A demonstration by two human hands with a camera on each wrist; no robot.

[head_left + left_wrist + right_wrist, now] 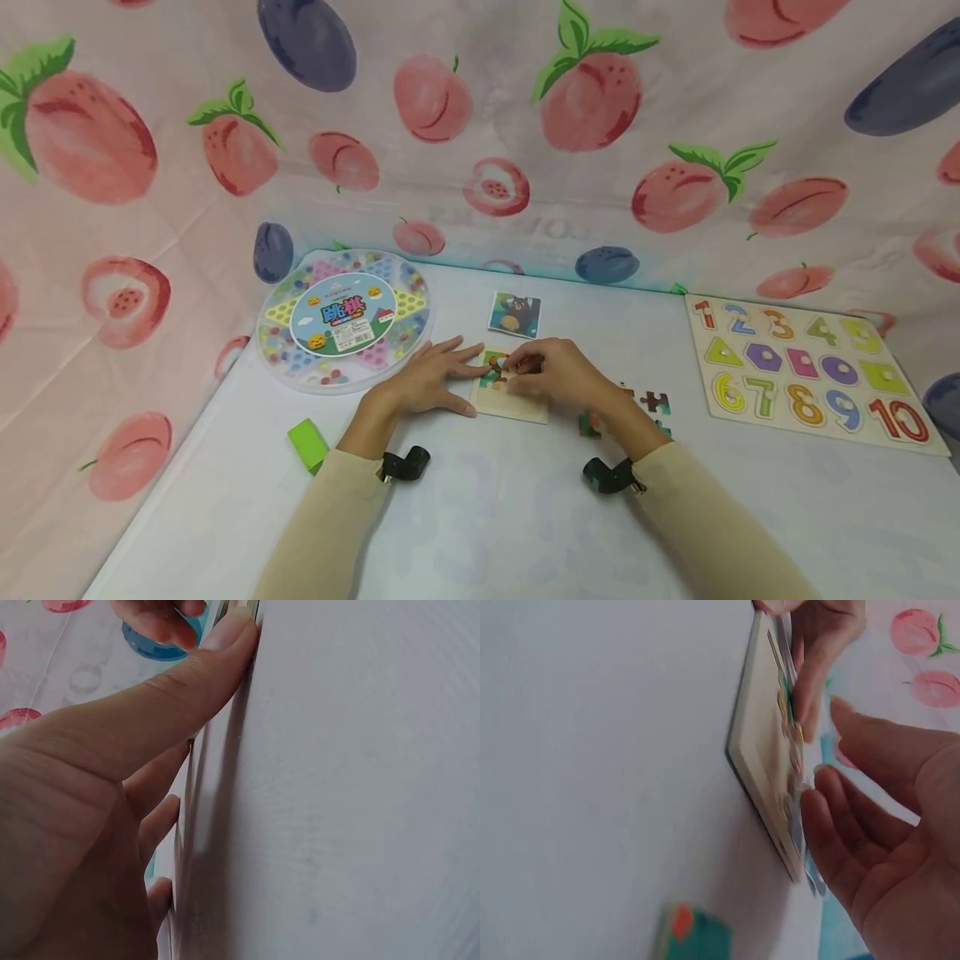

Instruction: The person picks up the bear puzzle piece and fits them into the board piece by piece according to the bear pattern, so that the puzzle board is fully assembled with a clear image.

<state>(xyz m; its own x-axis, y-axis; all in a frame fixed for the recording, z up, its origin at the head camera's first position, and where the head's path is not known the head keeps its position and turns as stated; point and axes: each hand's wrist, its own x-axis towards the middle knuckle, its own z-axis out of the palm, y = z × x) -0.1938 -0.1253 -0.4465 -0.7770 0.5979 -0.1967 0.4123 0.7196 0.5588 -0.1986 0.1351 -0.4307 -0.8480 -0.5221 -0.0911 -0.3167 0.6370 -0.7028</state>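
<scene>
A square, pale wooden puzzle board (516, 407) lies at twelve o'clock. The left hand (427, 379), fingers spread, touches its nine-o'clock side; the right hand (567, 375), loosely curved, nothing visibly held, is at three.

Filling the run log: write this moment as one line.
left hand: touching puzzle board | right hand: over board | loose pieces: right of board

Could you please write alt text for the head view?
A left hand touches a square pale wooden jigsaw tray, partly filled, on a white table; a right hand reaches over it. Beyond lies a square bear card; left, a round clear plastic game box; right, loose multicoloured jigsaw pieces and a rectangular wooden number board.
</scene>
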